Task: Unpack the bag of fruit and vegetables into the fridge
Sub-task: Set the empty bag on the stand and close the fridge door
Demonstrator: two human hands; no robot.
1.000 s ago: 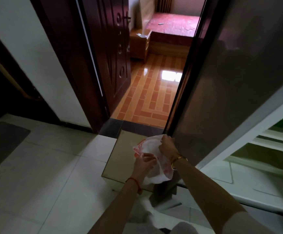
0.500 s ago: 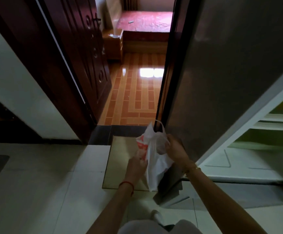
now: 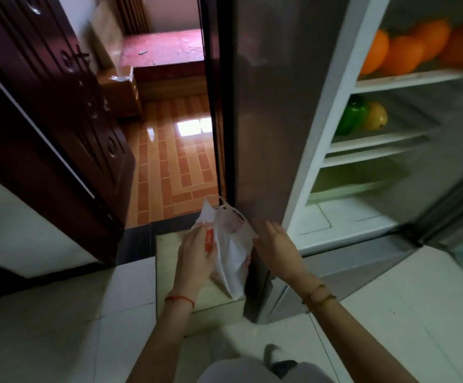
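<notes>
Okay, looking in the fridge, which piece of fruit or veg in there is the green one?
The green pepper on the second shelf, at the left edge beside the yellow fruit. The top shelf holds only oranges.

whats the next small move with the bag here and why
Probably pull the white plastic bag open by its handles and reach in. Both hands sit at its top, the left hand gripping one side and the right hand at the other edge, on a low box beside the open fridge. Oranges already sit on a shelf. Whether anything is left inside the bag cannot be seen.
</notes>
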